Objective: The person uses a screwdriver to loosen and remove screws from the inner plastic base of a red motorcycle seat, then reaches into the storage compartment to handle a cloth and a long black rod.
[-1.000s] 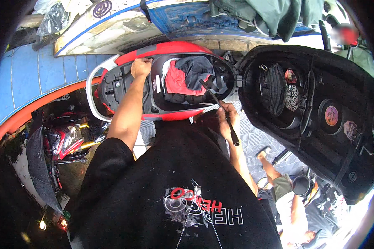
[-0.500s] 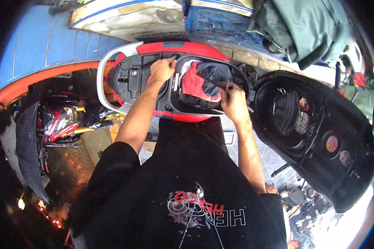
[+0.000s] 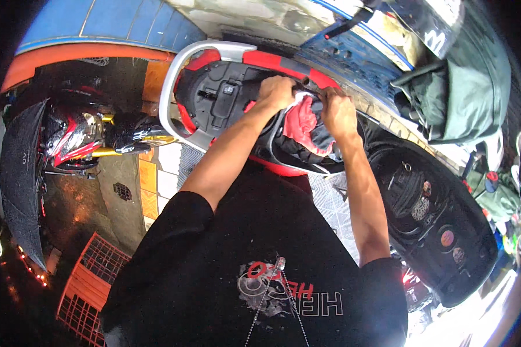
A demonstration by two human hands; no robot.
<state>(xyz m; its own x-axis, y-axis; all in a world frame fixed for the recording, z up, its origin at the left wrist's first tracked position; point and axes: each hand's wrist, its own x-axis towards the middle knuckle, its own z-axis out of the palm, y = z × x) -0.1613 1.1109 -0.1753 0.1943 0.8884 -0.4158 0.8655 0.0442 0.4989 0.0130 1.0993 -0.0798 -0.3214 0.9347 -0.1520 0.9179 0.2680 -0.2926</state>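
A red and silver scooter body (image 3: 270,60) lies across the view with its under-seat storage bin uncovered. In the bin sits a bundle of red and black cloth (image 3: 300,124). My left hand (image 3: 276,93) is closed at the bin's far left rim, beside the black plastic panel (image 3: 228,97). To its right, my right hand (image 3: 338,114) has its fingers pinched together at the far rim, above the cloth. What either hand grips is hidden under the fingers. The opened black seat (image 3: 440,222) hangs at the right, underside showing, with a dark pouch (image 3: 404,191) tucked in it.
Another motorcycle (image 3: 78,136) stands at the left beside a dark umbrella (image 3: 23,179). An orange grille (image 3: 92,277) is at the lower left. Beyond the scooter runs a blue and white wall (image 3: 347,66), with a green raincoat-like cloth (image 3: 469,98) hanging at the upper right.
My right hand has gone from the cloth's near right side to the bin's far rim. My left hand has shifted right along the rim, closer to it. The view has turned.
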